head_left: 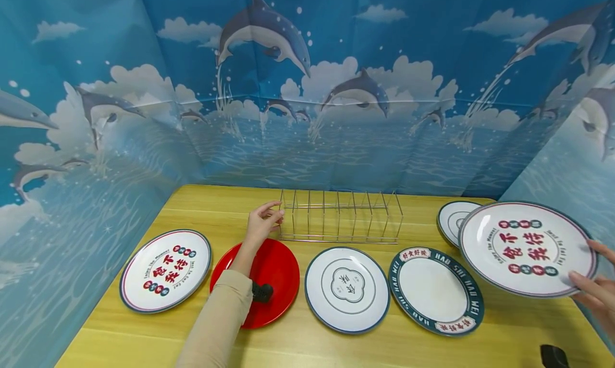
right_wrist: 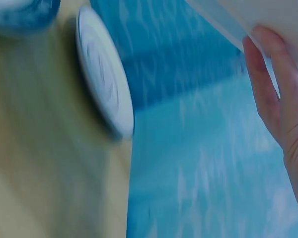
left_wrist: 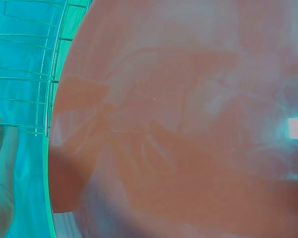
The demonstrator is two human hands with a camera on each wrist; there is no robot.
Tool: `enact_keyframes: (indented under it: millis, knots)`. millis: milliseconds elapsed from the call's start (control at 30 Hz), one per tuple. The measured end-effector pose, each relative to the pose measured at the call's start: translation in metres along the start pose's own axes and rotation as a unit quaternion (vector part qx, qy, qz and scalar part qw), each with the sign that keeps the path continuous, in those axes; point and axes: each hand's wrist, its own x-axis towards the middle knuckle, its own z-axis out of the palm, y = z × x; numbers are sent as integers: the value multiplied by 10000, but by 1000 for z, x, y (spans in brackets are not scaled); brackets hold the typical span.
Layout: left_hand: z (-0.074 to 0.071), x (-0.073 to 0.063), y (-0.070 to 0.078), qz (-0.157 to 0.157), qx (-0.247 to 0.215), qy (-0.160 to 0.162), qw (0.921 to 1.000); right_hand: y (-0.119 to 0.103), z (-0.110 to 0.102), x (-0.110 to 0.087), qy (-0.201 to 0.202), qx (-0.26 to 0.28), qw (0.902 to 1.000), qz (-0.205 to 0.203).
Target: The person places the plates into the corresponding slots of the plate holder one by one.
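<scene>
My left hand [head_left: 263, 218] is at the left end of a wire plate rack [head_left: 338, 242], fingers and thumb pinching its end wire. In the left wrist view, fingertips of that hand [left_wrist: 4, 168] meet the rack's wire [left_wrist: 20, 78]. Below that arm lies a red plate [head_left: 283, 282], which fills most of the left wrist view. At the far right my right hand [head_left: 598, 285] grips the edge of a white plate with red characters [head_left: 485, 240], raised above the table and tilted. The right wrist view shows the fingers [right_wrist: 288, 74] under this plate's pale underside.
Resting on the wooden table [head_left: 192, 346] are a similar red-lettered plate [head_left: 136, 274], a blue-rimmed white plate [head_left: 319, 304], and a green-bordered plate [head_left: 401, 288]. A smaller white plate [head_left: 449, 213] is partly hidden behind the raised one. A dolphin-print curtain [head_left: 307, 159] hangs behind.
</scene>
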Motion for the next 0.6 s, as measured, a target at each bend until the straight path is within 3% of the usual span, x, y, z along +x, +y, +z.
enact_keyframes:
  millis: [100, 233, 300, 400, 600]
  knots:
    - [1, -3, 3, -21, 45, 9, 10000, -20, 48, 15, -264, 858, 9959, -126]
    - [1, -1, 2, -45, 33, 3, 10000, -64, 136, 24, -568, 1438, 9880, 66]
    - [0, 2, -2, -60, -28, 16, 10000, -75, 168, 30, -808, 1612, 9835, 131]
    - [-2, 7, -10, -79, -73, 66, 9999, -81, 203, 41, -1092, 1658, 9799, 190]
    - [-3, 13, -20, 12, 16, 118, 9999, -78, 259, 61, -1268, 1244, 9837, 282]
